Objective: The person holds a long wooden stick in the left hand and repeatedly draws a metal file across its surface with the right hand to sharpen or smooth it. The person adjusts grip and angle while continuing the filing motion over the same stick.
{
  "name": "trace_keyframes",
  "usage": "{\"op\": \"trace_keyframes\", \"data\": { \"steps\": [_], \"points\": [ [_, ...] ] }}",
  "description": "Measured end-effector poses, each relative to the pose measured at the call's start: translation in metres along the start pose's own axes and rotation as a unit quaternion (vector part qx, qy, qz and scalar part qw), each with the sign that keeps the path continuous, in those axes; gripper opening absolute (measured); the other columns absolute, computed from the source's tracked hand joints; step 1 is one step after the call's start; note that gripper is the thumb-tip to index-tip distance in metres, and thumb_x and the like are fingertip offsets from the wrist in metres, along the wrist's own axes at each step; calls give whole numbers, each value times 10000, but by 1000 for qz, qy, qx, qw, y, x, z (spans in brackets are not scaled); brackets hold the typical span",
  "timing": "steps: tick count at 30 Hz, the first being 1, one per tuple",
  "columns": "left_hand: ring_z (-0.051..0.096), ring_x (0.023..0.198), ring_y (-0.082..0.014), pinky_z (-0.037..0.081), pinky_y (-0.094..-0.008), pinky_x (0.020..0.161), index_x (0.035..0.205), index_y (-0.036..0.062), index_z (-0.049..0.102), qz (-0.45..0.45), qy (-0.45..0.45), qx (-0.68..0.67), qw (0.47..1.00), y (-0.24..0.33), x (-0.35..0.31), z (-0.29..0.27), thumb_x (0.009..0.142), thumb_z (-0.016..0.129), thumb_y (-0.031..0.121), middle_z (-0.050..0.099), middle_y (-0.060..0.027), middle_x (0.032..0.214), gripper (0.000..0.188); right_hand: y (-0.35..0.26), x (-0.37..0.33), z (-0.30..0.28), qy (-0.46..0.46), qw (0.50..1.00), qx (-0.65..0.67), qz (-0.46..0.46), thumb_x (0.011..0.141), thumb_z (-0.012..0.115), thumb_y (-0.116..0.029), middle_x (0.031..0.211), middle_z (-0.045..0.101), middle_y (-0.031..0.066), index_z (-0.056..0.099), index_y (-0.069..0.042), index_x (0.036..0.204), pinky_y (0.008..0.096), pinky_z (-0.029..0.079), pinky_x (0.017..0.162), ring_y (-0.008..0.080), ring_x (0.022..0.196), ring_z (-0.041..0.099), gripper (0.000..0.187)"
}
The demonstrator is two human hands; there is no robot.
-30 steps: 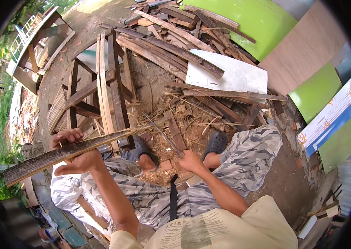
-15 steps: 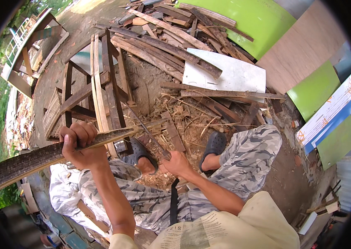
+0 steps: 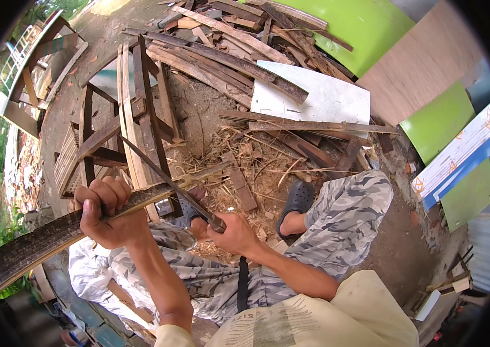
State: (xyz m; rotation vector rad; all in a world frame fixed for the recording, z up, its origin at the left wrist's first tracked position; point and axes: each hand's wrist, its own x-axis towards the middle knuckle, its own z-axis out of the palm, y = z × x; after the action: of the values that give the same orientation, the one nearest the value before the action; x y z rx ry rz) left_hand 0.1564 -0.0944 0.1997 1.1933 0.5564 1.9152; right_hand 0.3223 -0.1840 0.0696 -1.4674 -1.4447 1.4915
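Note:
My left hand (image 3: pixel 109 211) is wrapped round a long weathered plank (image 3: pixel 30 248), dark on its face and paler along its split edge. The plank slants from the lower left up toward the middle, its thin splintered end over the ground litter. In my right hand (image 3: pixel 236 236) is the handle of a machete with a long, narrow dark blade (image 3: pixel 190 200). The blade points up and left and crosses over the plank, beyond my left hand; whether it touches the wood I cannot tell.
A dark wooden frame (image 3: pixel 149 115) with pale strips against it stands ahead. Scrap timber (image 3: pixel 221 63) and a white sheet (image 3: pixel 314 98) lie beyond. Wood chips (image 3: pixel 221 251) cover the ground between my shoes. Green panels (image 3: pixel 436 124) line the right.
The machete has risen and swung left, so its blade now lies across the plank. My right hand has moved slightly left. The plank and my left hand have shifted a little down and left.

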Motion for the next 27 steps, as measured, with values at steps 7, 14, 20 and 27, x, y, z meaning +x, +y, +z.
{"op": "trace_keyframes", "data": {
  "steps": [7, 14, 20, 27],
  "points": [
    [250, 507, -109, 226, -271, 482, 715, 135, 298, -15, -35, -24, 999, -1, 4, 5, 874, 474, 232, 273, 4, 568, 257, 71, 23, -2, 30, 996, -34, 74, 796, 643, -241, 625, 626, 187, 624, 17, 800, 420, 485, 583, 321, 564, 618, 259],
    [232, 504, -109, 209, -274, 479, 711, 140, 293, -31, -31, -8, 999, -4, 13, 4, 872, 471, 232, 265, 7, 564, 257, 95, 37, 3, 42, 991, -28, 124, 781, 652, -240, 580, 571, 188, 611, 19, 764, 425, 463, 574, 317, 548, 595, 263],
    [215, 493, -104, 193, -277, 466, 692, 143, 288, -19, 14, -11, 1000, 3, 18, -21, 867, 475, 225, 247, 12, 549, 270, 38, 22, 1, 11, 996, -40, 76, 783, 639, -233, 617, 603, 226, 652, 19, 833, 432, 475, 592, 369, 585, 615, 257],
    [233, 487, -105, 204, -274, 461, 692, 143, 285, -28, 9, -8, 1000, 3, 22, -26, 855, 483, 224, 256, 9, 549, 269, 98, 38, 2, 16, 978, -76, 193, 793, 627, -259, 748, 652, 267, 673, 20, 880, 482, 511, 681, 433, 742, 656, 295]
  ]
}}
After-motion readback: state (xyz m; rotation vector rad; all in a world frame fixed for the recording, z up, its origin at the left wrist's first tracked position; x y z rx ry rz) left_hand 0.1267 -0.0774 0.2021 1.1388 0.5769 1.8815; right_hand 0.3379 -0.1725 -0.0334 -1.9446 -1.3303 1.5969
